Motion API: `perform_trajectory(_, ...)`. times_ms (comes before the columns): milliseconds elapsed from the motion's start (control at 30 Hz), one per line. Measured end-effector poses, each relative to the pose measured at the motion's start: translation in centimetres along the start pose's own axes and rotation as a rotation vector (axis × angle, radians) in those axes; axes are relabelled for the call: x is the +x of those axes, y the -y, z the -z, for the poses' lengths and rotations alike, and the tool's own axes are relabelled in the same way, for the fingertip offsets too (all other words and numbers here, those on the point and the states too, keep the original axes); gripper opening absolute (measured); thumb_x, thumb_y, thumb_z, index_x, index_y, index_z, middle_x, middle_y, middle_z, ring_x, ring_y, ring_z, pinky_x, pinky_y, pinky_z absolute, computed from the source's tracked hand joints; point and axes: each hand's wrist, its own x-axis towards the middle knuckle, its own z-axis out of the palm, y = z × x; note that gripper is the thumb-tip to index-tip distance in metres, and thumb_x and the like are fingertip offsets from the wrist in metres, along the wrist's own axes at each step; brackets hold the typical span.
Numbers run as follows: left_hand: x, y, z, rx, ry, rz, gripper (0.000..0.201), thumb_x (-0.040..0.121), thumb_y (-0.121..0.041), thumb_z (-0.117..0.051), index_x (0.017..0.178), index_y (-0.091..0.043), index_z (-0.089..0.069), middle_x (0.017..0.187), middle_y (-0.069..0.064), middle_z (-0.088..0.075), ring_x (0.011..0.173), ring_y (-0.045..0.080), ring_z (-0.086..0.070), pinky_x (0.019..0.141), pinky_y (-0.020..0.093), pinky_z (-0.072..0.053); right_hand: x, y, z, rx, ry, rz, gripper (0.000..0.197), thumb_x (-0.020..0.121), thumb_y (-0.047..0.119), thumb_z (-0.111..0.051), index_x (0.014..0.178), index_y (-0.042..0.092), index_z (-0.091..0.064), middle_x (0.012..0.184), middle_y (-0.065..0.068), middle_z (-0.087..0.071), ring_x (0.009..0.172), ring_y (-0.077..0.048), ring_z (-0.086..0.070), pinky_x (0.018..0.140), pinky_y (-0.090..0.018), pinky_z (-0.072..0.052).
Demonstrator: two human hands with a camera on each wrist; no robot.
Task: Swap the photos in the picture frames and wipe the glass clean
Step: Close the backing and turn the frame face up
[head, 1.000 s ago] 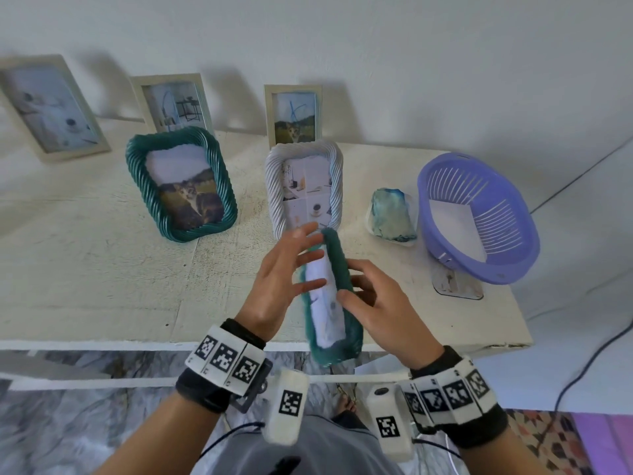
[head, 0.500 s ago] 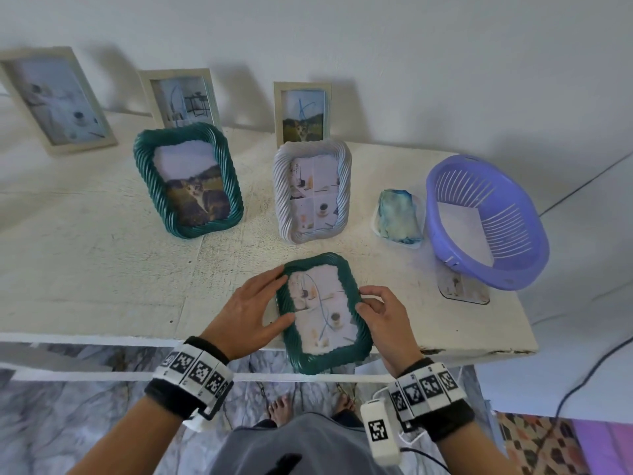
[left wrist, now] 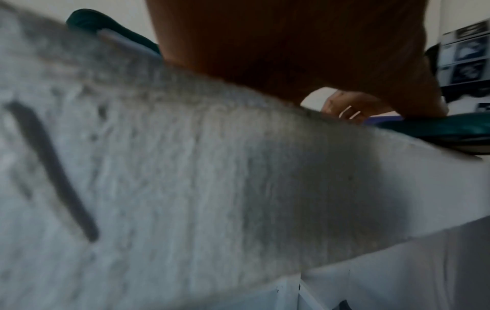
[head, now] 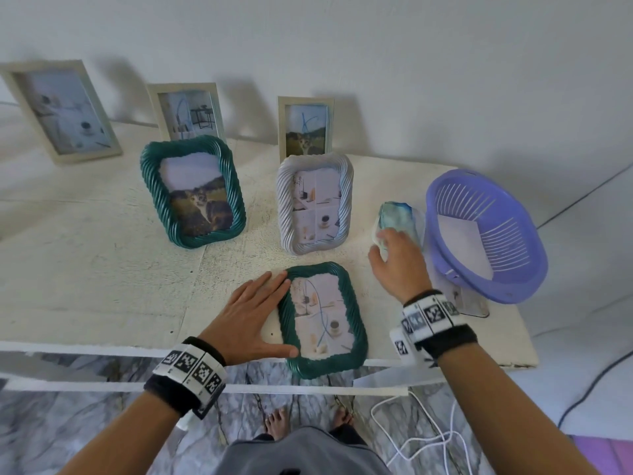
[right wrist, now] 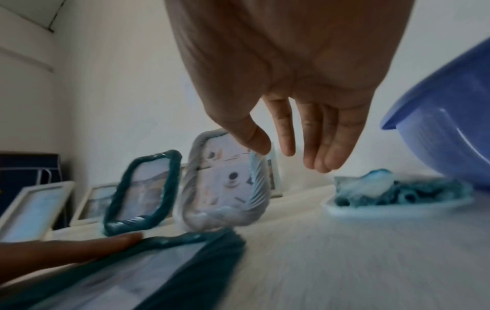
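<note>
The green frame (head: 322,317) lies flat, glass up, at the near edge of the tabletop (head: 85,269), its lower rim slightly overhanging that edge. The left hand (head: 253,317) lies flat against the frame's left rim, fingers straight, thumb at the lower left corner; it steadies the frame and grips nothing. The right hand (head: 399,265) reaches toward the blue-green cloth (head: 397,217), which sits in a shallow white dish just beside the purple basket (head: 486,234) near the right edge. In the right wrist view its fingers (right wrist: 320,142) hang relaxed and spread above the cloth, holding nothing.

Handling notes:
1. The cloth appears soft and limp. Pinch it at the raised bunched centre.
2. The frame looks light and rigid, with fragile glass. The ribbed rim gives the secure hold; keep pressure there, not on the pane.
3. Wiping strokes may push the frame off the near edge.

2 more ribbed frames stand behind.
</note>
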Motion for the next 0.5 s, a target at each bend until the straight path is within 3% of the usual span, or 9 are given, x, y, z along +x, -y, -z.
perform_trajectory(100, 0.0, -0.1, -0.2, 0.021, -0.042, 0.009, 0.116, 0.071, -0.096, -0.033, 0.157, -0.028, 0.004, 0.163, -0.015, 0.014, 0.149, 0.005, 0.016, 0.122, 0.033, 0.007, 4.6, 0.0, 0.1, -0.160, 0.009, -0.057, 0.036, 0.096, 0.021, -0.048, 0.126, 0.000, -0.050, 0.124, -0.025, -0.052, 0.113, -0.040, -0.049, 0.091, -0.044, -0.043)
perform_trajectory(333, 0.1, -0.2, -0.2, 0.033, -0.060, 0.025, 0.112, 0.074, -0.095, -0.033, 0.157, -0.028, 0.000, 0.163, -0.015, 0.011, 0.150, 0.005, 0.012, 0.122, 0.033, 0.005, 10.6, -2.2, -2.6, -0.395, 0.078, -0.255, 0.043, 0.096, 0.023, -0.050, 0.128, -0.005, -0.051, 0.130, -0.035, -0.048, 0.119, -0.045, -0.047, 0.101, -0.044, -0.041)
perform_trajectory(500, 0.1, -0.3, -0.1, 0.045, -0.055, 0.034, 0.112, 0.074, -0.095, -0.032, 0.157, -0.030, 0.005, 0.162, -0.017, 0.015, 0.148, 0.002, 0.018, 0.121, 0.029, 0.011, 11.4, -2.7, -3.8, -0.428, 0.070, -0.314, 0.034, 0.086, 0.009, -0.056, 0.119, 0.003, -0.061, 0.114, -0.027, -0.060, 0.103, -0.044, -0.058, 0.080, -0.043, -0.052)
